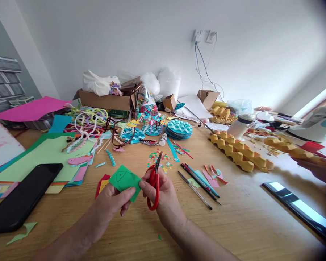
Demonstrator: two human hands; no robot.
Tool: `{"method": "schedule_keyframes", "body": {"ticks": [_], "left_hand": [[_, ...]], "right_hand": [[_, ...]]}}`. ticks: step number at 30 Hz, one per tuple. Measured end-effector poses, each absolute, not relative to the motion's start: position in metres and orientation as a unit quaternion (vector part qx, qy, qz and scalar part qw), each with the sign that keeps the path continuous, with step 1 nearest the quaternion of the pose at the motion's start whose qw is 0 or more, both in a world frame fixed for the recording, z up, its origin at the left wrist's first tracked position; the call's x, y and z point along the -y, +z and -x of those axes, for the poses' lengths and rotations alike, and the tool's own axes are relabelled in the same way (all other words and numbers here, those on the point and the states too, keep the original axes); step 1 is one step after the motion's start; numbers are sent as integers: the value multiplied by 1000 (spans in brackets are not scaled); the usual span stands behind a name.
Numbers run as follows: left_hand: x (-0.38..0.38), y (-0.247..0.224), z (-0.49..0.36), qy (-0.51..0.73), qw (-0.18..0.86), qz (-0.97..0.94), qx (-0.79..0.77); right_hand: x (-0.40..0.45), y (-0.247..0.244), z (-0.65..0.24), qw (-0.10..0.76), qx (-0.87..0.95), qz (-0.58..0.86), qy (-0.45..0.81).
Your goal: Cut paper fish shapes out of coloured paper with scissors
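Between thumb and fingers, my left hand (116, 201) grips a small green sheet of paper (125, 179) with a fish outline drawn on it in dark lines. My right hand (163, 192) carries red-handled scissors (153, 185), their dark blades pointing up and away from me. The right thumb and a fingertip also touch the right edge of the green paper. Red and yellow paper pieces (103, 185) lie just behind my left hand. Several pens and pencils (197, 188) rest right of my right hand, beside a few paper scraps (210, 177).
A black phone (24, 195) lies left on the table, near stacked coloured paper (43, 156). Confetti dots (159, 159) are scattered ahead, before blue wavy discs (179, 129). Yellow egg-carton strips (239, 150) lie right, near another phone (301, 208). Another person's hand (315, 170) is at the right edge.
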State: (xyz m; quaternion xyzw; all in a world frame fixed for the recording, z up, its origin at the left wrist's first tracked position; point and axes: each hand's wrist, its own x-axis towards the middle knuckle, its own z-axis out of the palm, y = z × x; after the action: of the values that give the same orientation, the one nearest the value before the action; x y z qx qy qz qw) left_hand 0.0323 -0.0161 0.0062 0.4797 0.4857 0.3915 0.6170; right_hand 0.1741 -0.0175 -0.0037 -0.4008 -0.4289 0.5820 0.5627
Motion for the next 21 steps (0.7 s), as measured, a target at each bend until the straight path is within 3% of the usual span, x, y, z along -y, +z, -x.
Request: {"method": "schedule_keyframes", "body": {"ticks": [14, 21], "left_hand": [[9, -5, -38, 457, 551, -506, -480], [7, -10, -27, 431, 553, -520, -488]], "right_hand": [[14, -4, -174, 532, 440, 411, 595], [15, -6, -173, 524, 476, 437, 555]]}}
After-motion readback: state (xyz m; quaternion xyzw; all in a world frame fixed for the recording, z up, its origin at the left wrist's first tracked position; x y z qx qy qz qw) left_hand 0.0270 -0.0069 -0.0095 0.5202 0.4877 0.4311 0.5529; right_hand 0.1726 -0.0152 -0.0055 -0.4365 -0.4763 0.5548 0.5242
